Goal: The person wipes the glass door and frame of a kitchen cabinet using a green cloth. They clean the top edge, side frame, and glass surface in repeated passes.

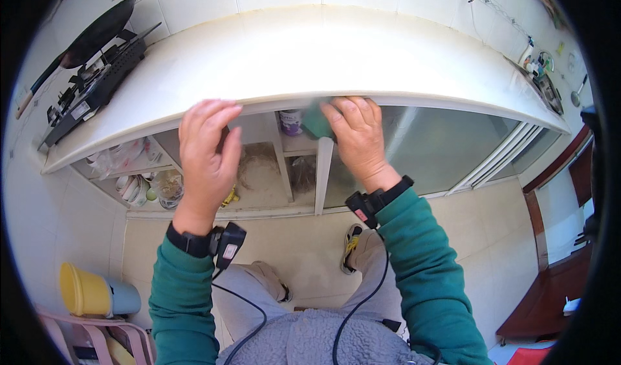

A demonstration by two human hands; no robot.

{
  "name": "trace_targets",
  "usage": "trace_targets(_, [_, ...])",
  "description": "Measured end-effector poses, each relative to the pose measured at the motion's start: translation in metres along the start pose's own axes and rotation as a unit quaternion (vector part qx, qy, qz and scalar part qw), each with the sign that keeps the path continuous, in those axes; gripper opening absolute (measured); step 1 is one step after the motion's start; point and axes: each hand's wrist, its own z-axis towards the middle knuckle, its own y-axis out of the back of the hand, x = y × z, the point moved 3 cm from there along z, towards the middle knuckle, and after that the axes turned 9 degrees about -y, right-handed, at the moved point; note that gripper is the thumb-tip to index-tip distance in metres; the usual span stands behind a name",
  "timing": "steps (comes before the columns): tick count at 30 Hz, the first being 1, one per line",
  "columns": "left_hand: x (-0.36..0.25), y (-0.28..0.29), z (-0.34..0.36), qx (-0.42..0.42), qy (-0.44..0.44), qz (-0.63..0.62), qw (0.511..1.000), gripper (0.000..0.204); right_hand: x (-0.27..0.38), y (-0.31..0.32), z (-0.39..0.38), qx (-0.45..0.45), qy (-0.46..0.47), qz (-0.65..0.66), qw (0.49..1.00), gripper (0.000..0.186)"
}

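Observation:
My right hand (359,135) is closed round a green cloth (317,120), just under the front edge of the white countertop (323,54). The cloth is slightly blurred and sits by the top of the upright cabinet divider (324,171). To the left, my left hand (210,145) is raised near the same edge, its fingers bent and the thumb apart, holding nothing. I cannot tell whether its fingertips touch the edge. Behind the cloth, a purple and white can (291,122) stands on an upper shelf.
A gas stove (97,90) with a black wok (100,35) occupies the counter's left end. Below are bowls (132,190) and plastic bags (123,158). Sliding glass doors (446,148) cover the right side. Yellow and grey buckets (84,290) stand lower left; dark wooden furniture (543,300) is lower right.

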Motion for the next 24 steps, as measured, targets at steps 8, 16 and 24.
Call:
trace_targets(8, [0.060,-0.026,0.057,0.000,-0.068,0.225,0.972,0.031,-0.166,0.082,-0.066,-0.063,-0.180,-0.180,0.965,0.035])
trace_targets(16, [0.107,-0.043,0.049,0.057,0.023,0.299,0.952,0.044,-0.225,0.081,-0.095,-0.208,-0.452,0.009,0.867,0.047])
trace_targets(24, [0.115,-0.042,0.051,0.128,0.064,0.251,0.957,0.047,-0.124,0.043,-0.071,-0.146,-0.297,0.021,0.943,0.054])
